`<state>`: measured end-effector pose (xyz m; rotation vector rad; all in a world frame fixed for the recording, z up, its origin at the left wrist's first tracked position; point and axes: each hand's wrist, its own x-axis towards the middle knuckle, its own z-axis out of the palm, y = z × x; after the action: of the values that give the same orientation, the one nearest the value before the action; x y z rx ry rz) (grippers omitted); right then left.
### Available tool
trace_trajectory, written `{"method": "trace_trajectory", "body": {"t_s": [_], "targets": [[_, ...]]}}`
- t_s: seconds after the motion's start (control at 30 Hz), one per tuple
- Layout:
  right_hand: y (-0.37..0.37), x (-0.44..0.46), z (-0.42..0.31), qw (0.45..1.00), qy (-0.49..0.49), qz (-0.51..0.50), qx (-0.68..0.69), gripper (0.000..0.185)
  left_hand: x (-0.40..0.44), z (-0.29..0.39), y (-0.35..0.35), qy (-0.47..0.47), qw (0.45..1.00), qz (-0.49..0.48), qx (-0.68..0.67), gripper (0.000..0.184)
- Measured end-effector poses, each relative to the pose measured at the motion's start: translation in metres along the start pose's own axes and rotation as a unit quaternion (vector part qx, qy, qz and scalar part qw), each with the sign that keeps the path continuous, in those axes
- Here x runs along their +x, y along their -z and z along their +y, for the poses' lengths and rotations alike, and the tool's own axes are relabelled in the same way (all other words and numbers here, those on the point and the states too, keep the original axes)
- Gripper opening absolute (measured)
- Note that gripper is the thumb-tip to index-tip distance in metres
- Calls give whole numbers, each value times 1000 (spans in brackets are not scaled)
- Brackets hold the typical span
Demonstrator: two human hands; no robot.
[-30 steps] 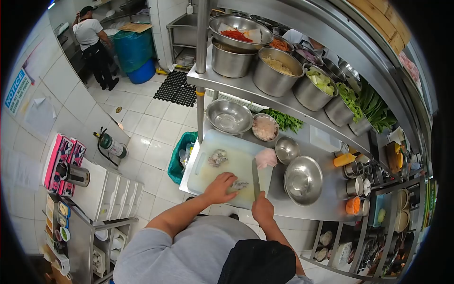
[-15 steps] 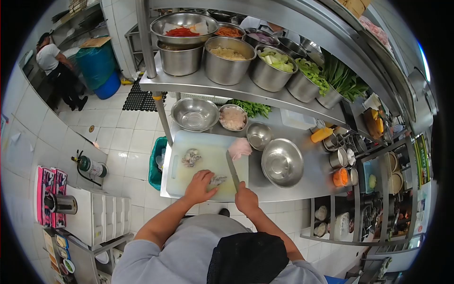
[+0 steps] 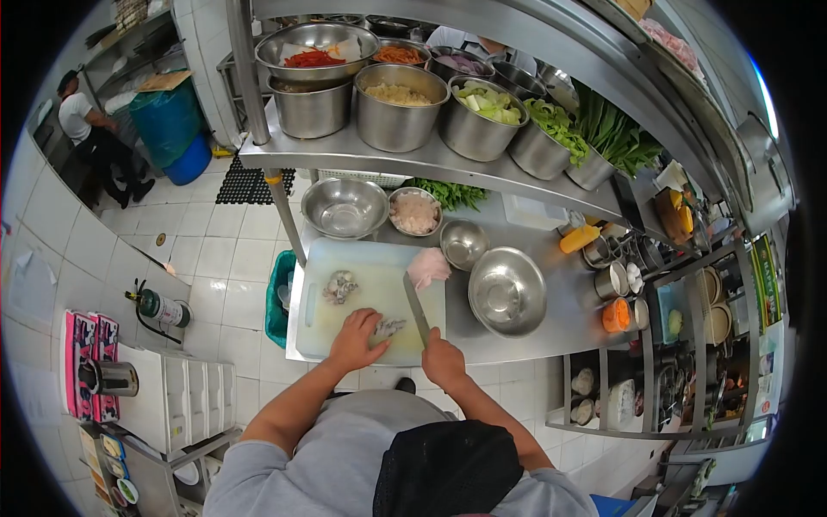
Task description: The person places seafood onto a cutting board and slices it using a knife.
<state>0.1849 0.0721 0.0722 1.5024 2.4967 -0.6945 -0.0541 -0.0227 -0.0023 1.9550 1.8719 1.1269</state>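
Co-wkr's arm (image 3: 104,122) lower, knife (image 3: 417,311) over brd (image 3: 372,265)

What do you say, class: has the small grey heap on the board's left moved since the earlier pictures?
No, it has not visibly moved: the small grey heap lies at the same spot on the left part of the cutting board.

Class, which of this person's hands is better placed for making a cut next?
Probably the right hand: it grips the knife over the cutting board. The left hand, beside small grey pieces, holds no knife.
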Motion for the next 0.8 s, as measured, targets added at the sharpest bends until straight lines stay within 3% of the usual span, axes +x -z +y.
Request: {"method": "trace_trajectory", "body": {"t_s": [0.8], "targets": [[-1,1,-2,1000,0,3,-1,36,1,-2,0,-1,1000,1,-9,63]]}}
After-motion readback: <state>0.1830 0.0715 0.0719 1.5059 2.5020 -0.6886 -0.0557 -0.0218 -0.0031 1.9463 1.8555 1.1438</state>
